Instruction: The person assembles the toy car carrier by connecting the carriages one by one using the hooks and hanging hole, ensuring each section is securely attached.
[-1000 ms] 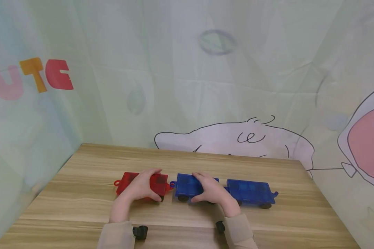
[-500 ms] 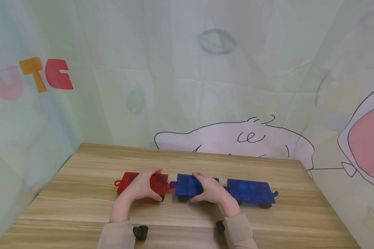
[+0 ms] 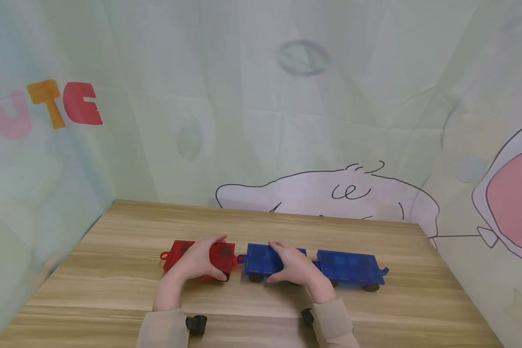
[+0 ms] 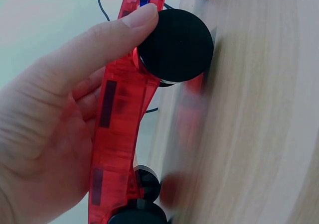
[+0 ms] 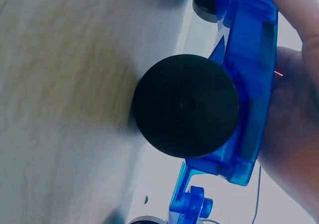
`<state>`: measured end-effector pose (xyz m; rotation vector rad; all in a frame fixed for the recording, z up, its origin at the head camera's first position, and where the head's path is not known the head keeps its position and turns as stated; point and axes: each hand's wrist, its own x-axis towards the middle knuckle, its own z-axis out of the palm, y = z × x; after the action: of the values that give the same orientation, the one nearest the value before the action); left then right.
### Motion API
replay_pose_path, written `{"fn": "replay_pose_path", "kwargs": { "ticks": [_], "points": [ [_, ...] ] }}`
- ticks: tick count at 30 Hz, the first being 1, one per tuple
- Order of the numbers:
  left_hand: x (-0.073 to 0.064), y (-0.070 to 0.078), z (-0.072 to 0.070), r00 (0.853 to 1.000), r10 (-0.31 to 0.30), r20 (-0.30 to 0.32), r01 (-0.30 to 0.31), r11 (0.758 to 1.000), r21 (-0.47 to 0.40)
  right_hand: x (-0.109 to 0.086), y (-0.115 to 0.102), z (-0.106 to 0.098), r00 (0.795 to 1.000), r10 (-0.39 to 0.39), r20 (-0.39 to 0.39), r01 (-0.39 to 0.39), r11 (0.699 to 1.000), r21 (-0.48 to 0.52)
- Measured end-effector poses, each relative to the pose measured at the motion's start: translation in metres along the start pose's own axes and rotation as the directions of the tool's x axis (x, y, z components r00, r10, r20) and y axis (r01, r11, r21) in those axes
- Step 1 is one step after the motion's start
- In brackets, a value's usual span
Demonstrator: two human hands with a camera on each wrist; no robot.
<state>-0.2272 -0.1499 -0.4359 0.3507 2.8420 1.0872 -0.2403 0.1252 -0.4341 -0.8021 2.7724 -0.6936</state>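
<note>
A translucent red toy train car stands on the wood-grain table, gripped from above by my left hand, thumb on the near side. The left wrist view shows that thumb by a black wheel. My right hand holds a translucent blue toy train car across its sides. Between the two cars, the red end piece overlaps the blue ring. A second blue car sits to the right, its left end meeting the held blue car's coupling behind my right hand.
Wood-grain table surface lies around the cars, with its far edge behind them. A printed cloth backdrop rises at the back and sides. Black wrist-camera parts show beside the sleeves.
The red car has edged very slightly to the right, toward the blue ring. Both hands keep their grips, and the second blue car stays where it was.
</note>
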Motion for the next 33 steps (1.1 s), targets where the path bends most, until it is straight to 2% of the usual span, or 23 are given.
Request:
{"fn": "replay_pose_path", "kwargs": {
  "ticks": [33],
  "points": [
    [0.0018,-0.0036,0.0,1.0,0.02,0.007,-0.02,1.0,0.007,0.0004,-0.0014,0.0007,1.0,0.021,0.015,-0.021,1.0,-0.014]
  ]
}}
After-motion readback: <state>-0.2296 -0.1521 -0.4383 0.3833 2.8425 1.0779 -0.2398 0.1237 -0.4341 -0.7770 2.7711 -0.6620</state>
